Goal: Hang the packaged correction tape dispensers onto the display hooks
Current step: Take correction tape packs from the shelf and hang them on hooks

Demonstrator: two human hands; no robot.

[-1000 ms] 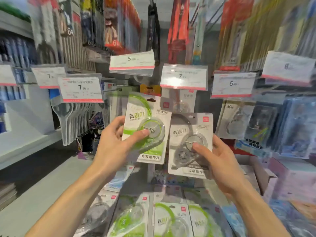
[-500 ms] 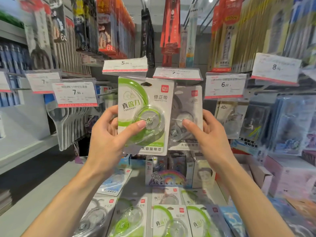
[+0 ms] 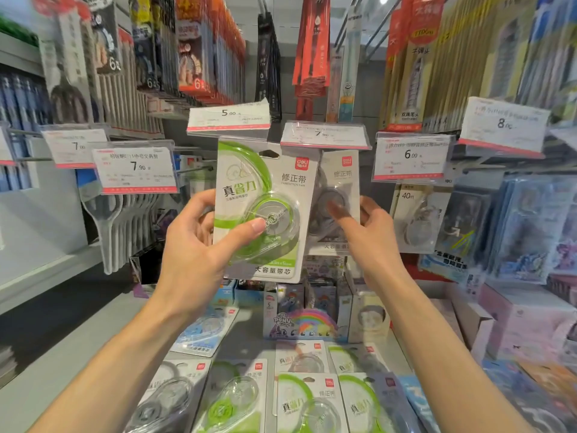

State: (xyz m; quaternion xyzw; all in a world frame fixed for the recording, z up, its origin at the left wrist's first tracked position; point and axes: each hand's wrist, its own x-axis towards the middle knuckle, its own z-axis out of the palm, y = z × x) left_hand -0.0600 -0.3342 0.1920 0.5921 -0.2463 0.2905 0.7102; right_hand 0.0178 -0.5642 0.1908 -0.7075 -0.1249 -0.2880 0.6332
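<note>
My left hand [image 3: 195,245] grips a green correction tape pack [image 3: 265,210] upright, thumb on its clear blister. Its hang hole sits just under the 5.00 price tag [image 3: 229,118]. My right hand [image 3: 368,232] pinches a grey correction tape pack [image 3: 338,195], raised right beneath the 7.90 price tag [image 3: 324,135]. The grey pack's left edge is hidden behind the green one. Whether either pack is on a display hook I cannot tell; the hooks are hidden behind the tags. Several more correction tape packs [image 3: 307,398] lie flat on the shelf below.
Hanging goods crowd all sides: scissors [image 3: 109,220] at the left, tape packs under a 6.00 tag [image 3: 410,157] at the right, pens overhead. Small boxed items [image 3: 299,317] stand at the back of the lower shelf [image 3: 62,354]. A cardboard box [image 3: 468,320] sits at the right.
Both hands have lifted their packs upward to the price tags. The grey pack has moved up and behind the green one's right edge.
</note>
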